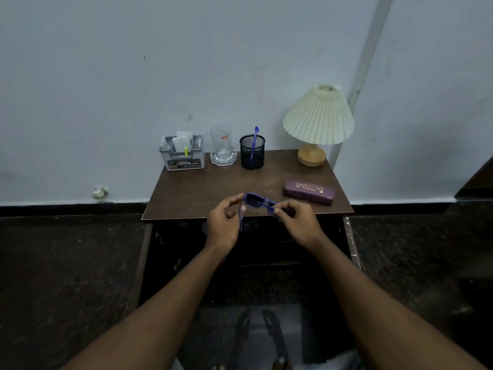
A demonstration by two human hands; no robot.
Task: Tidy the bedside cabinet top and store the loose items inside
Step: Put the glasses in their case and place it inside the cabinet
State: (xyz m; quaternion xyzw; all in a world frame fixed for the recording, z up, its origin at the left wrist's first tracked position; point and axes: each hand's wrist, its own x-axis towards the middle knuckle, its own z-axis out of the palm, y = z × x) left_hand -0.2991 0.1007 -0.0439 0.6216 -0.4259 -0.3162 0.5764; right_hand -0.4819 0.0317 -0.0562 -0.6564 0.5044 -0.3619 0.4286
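Blue-framed sunglasses [255,201] are held over the front edge of the brown cabinet top [202,188]. My left hand [223,222] pinches their left end, where one temple arm hangs down. My right hand [298,222] pinches the right end of the frame. A closed purple glasses case [309,191] lies on the top just to the right of my hands. At the back stand a grey organiser box [183,154] with papers, an empty glass [222,144] on a glass coaster, and a black mesh pen cup [252,152] holding a blue pen.
A pleated cream lamp [318,121] on a wooden base stands at the back right corner. The cabinet stands against a pale wall. Dark floor lies on both sides, with a dark piece of furniture [477,180] at the far right. A crumpled white scrap [100,192] lies by the skirting at left.
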